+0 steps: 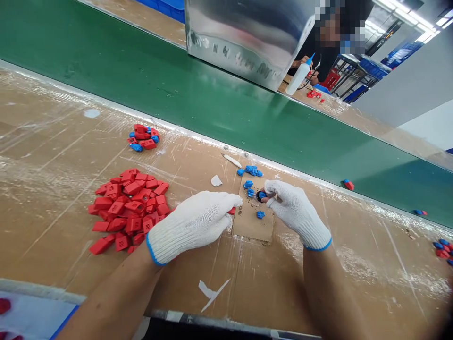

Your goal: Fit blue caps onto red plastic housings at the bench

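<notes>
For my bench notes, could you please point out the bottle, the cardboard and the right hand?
Bottle (pixel 297 79), head view: its white body.
Cardboard (pixel 252 228), head view: bare lower part.
Right hand (pixel 297 209), head view: middle of its back.

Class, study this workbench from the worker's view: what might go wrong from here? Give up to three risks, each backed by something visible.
1. The left hand is right beside the heap of red pieces, so a sideways sweep might scatter some.
2. Dark crumbs lie among the loose blue pieces on the cardboard; grit could cling to them.
3. The white tool lies near the green belt; a knock might push it on.
</notes>
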### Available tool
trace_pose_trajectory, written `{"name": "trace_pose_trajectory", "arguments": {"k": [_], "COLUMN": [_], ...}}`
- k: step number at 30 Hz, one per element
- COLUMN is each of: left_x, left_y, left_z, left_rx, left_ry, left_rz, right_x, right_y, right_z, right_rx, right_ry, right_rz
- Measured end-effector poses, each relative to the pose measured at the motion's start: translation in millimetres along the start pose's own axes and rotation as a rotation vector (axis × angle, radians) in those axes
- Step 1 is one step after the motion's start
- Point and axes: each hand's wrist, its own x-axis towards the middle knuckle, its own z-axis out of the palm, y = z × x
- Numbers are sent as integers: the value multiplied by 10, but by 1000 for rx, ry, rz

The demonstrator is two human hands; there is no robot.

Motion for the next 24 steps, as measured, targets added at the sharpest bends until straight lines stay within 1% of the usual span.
{"name": "trace_pose_trajectory", "arguments": {"k": [3, 6, 8, 11, 17, 20, 22, 24], "left_x": [-10, -25, -32, -30, -13, -17, -25, -31], "left_y": [36, 108, 156, 198, 206, 208, 206, 199], "left_z": [8, 18, 33, 62, 78, 82, 83, 72], "left_rx": [-54, -141, -175, -174, -118, -111, -119, -133], "left_ry": [-57, -140, -197, -255, -312, -313, -308, -301], "left_rz": [75, 163, 186, 179, 159, 155, 151, 157], "right_x": [-27, -56, -73, -91, -86, -74, -80, -104], "right_y": [2, 23, 53, 101, 94, 75, 87, 114], "right_z": [-28, -86, -123, -151, -128, -113, -115, -134], "right_rx": [23, 77, 93, 64, 121, 125, 109, 109], "right_ry": [15, 4, -2, -2, -69, -93, -76, -18], "right_rz": [-2, 43, 69, 75, 151, 148, 130, 117]}}
